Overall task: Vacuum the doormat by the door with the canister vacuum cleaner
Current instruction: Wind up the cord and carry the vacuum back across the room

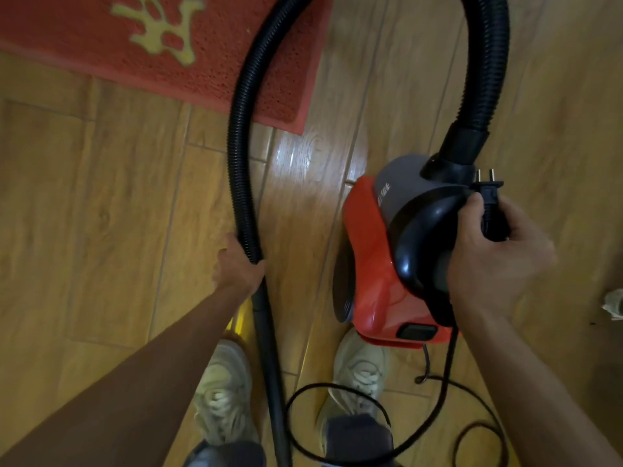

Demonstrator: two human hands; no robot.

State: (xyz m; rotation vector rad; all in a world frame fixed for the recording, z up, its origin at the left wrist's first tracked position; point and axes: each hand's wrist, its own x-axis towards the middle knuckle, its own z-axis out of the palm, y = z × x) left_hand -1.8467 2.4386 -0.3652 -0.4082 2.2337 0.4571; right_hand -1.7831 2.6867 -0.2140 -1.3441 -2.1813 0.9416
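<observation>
The right hand (495, 261) has its fingers (472, 205) clenched round the canister vacuum cleaner's (381, 264) black carry handle (421, 227) and the unplugged power plug (489, 197) together. The left hand (237, 264) grips the ribbed hose (241, 146) where it joins the wand (269, 365). This looks like setup: the plug probably needs a socket next. The red doormat (151, 45) lies just ahead on the glossy wooden floor (101, 214), with the cord (438, 399) looped by the shoes (224, 382).

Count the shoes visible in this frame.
2. The left shoe is at bottom centre beside the vacuum tube; the right shoe is just below the red canister. Trouser cuffs cover both heels.
</observation>
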